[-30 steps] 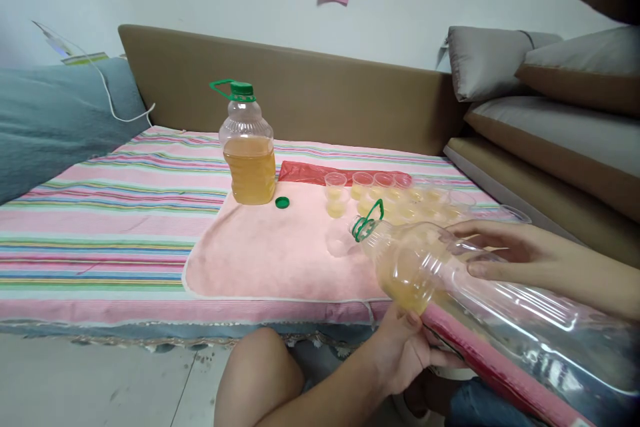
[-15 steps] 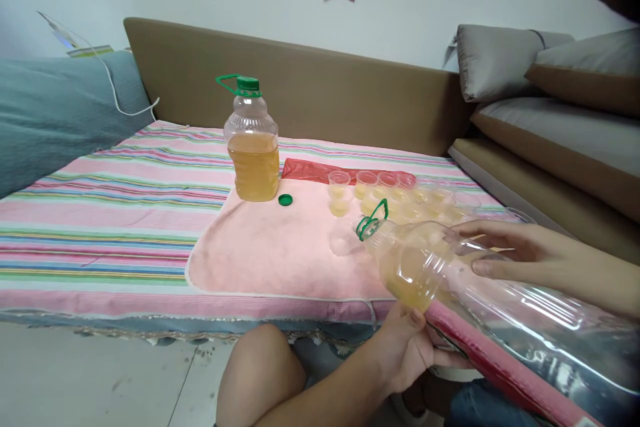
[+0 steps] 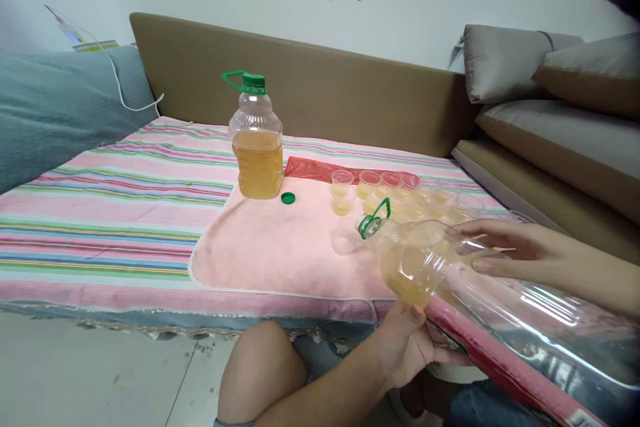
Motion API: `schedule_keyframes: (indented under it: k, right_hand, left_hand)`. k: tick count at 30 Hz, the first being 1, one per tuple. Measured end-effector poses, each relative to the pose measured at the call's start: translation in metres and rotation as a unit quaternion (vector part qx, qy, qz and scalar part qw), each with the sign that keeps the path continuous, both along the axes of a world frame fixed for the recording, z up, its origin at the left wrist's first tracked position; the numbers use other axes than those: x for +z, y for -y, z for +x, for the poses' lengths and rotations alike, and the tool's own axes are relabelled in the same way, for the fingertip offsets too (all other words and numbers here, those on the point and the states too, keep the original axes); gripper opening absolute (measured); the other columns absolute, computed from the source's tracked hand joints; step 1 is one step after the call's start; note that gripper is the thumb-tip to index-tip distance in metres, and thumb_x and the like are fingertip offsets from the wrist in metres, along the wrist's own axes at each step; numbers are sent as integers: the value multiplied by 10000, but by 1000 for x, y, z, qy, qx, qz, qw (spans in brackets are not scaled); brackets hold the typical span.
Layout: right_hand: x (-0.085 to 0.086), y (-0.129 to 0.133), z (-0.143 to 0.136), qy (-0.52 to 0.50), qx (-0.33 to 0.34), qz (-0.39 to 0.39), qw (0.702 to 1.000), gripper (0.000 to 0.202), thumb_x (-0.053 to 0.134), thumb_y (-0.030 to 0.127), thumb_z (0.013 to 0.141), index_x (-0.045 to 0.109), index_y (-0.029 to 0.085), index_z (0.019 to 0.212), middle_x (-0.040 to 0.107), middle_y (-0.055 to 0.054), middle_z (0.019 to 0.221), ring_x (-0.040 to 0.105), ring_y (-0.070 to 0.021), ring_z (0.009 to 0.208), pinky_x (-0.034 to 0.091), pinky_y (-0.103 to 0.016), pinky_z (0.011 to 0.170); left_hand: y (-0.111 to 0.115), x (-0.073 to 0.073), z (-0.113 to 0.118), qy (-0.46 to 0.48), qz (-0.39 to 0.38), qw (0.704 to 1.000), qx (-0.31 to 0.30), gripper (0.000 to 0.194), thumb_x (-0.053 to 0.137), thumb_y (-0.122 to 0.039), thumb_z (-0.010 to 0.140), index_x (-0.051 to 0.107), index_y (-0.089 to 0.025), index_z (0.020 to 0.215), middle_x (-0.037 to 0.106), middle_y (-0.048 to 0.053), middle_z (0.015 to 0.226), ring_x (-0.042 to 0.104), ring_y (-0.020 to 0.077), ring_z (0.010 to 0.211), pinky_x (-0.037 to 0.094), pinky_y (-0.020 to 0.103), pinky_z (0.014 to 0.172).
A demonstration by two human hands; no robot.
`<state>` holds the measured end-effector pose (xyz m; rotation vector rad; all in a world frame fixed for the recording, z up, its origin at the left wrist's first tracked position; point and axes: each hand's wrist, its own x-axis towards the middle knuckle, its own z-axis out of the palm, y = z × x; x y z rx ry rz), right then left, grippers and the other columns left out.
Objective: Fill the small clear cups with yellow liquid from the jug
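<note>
A large clear bottle (image 3: 500, 300) with some yellow liquid near its neck lies tilted, its uncapped mouth pointing left over a clear plastic cup (image 3: 344, 240). My left hand (image 3: 407, 347) holds the bottle from below, near its shoulder. My right hand (image 3: 520, 257) grips it from above, farther back. Behind the mouth stand several clear cups (image 3: 370, 187) with yellow liquid in them, partly hidden by the bottle. The cup under the mouth looks empty.
A second bottle (image 3: 259, 163), green-capped and partly full, stands at the back left of the pink cloth (image 3: 260, 247). Beside it lie a green cap (image 3: 288, 198) and a red plastic bag (image 3: 320, 170). Cushions (image 3: 565, 133) are piled at right.
The whole view has shifted slightly. Both hands hold the tilted bottle in nearly the same place as before.
</note>
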<state>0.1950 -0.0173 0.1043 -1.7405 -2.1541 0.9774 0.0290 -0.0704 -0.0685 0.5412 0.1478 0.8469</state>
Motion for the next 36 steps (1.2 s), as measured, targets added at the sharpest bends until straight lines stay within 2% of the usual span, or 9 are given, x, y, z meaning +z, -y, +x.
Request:
schedule_keyframes:
  k: [6, 14, 25, 31, 36]
  right_hand:
    - [-1, -3, 6, 11, 12, -10, 1000, 491, 666, 598, 760, 592, 368, 1187, 577, 18, 1348, 531, -261, 1258, 491, -335, 1029]
    - [-2, -5, 3, -2, -1, 2, 1000, 520, 678, 611, 735, 619, 347, 1179, 581, 1, 1358, 528, -285, 1263, 524, -342, 991]
    - [0, -6, 1, 7, 4, 2, 1000, 514, 673, 622, 729, 629, 364, 1171, 595, 15, 1343, 549, -272, 1242, 517, -337, 990]
    - [-1, -9, 2, 6, 15, -18, 1000, 528, 659, 608, 755, 599, 361, 1218, 589, -3, 1351, 566, -273, 1216, 504, -368, 999]
    - [-2, -10, 2, 3, 13, -3, 1000, 504, 670, 613, 740, 629, 361, 1174, 589, 2, 1346, 553, -273, 1234, 504, -353, 1006]
  left_hand:
    - [0, 5, -3, 8, -2, 1000, -2, 1095, 729, -767, 490, 512, -126, 1351, 595, 257, 1263, 547, 485, 1173, 312, 732, 976]
    - [0, 2, 0, 27, 4, 1000, -7, 1044, 697, -772, 540, 510, -135, 1346, 601, 231, 1241, 580, 439, 1134, 306, 718, 991]
    - [1, 9, -4, 13, -11, 1000, -4, 1115, 719, -788, 465, 520, -124, 1339, 580, 260, 1282, 498, 507, 1221, 274, 746, 1002]
    - [0, 10, -3, 6, -9, 1000, -4, 1113, 709, -803, 459, 537, -126, 1326, 575, 262, 1303, 483, 517, 1238, 277, 751, 1000]
    - [0, 7, -2, 19, 3, 1000, 5, 1037, 689, -790, 522, 550, -126, 1307, 568, 266, 1317, 512, 501, 1221, 289, 759, 989]
